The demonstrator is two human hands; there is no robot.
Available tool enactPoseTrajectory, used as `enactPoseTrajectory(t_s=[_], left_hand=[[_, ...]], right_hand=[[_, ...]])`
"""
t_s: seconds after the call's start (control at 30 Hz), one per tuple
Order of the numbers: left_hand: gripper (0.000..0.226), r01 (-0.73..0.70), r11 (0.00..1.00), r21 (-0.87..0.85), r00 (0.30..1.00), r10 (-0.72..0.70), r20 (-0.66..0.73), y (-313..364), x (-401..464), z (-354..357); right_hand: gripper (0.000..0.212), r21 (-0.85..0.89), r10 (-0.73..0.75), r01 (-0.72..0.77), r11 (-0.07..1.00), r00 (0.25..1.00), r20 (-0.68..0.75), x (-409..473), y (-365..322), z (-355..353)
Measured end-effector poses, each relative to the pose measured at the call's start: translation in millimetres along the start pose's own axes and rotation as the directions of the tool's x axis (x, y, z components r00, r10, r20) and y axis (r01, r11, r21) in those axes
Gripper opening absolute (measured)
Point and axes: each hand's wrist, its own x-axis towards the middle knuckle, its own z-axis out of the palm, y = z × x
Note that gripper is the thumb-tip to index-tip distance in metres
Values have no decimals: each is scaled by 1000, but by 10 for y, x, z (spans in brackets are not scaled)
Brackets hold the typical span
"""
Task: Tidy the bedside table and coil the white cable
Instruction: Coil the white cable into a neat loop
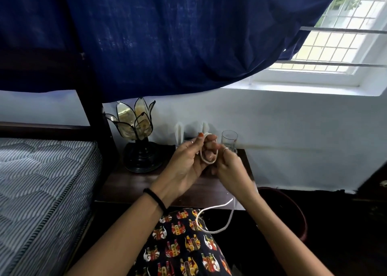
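With the left hand (189,162) curled as a former inside the small loop of white cable (206,160) above the worktop (146,183), the right hand (227,166), pinching the cable, should feed even turns, drawing up the hanging slack untwisted

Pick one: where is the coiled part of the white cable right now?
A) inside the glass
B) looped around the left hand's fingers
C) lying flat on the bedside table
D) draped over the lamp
B. The white cable forms a loop around the fingers of the left hand, held above the bedside table, while the right hand holds the cable beside the loop and the loose end trails down over the lap.
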Motion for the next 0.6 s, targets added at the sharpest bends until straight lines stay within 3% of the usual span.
enactPoseTrajectory(t_s=[0.17, 0.3, 0.4, 0.5, 0.6], left_hand=[[29, -48, 997, -67, 998, 45, -43, 14, 90, 25], [28, -106, 993, -47, 989, 100, -110, 63, 166, -20], [27, -146, 989, 3, 979, 145, -143, 79, 224, -49], [25, -154, 968, 196, 973, 184, -142, 25, 268, -90], [28, -166, 822, 544, 965, 250, -84, -62, 283, -206]], right_hand=[[10, -11, 105, -105, 994, 975, 195, -189, 51, 161], [36, -11, 200, -207, 978, 930, 307, -406, 101, 211], [43, 59, 318, -375, 925, 849, 421, -556, 109, 225], [43, 4, 316, -359, 933, 826, 466, -615, 83, 225], [42, -110, 240, -213, 971, 873, 425, -584, 18, 151]])
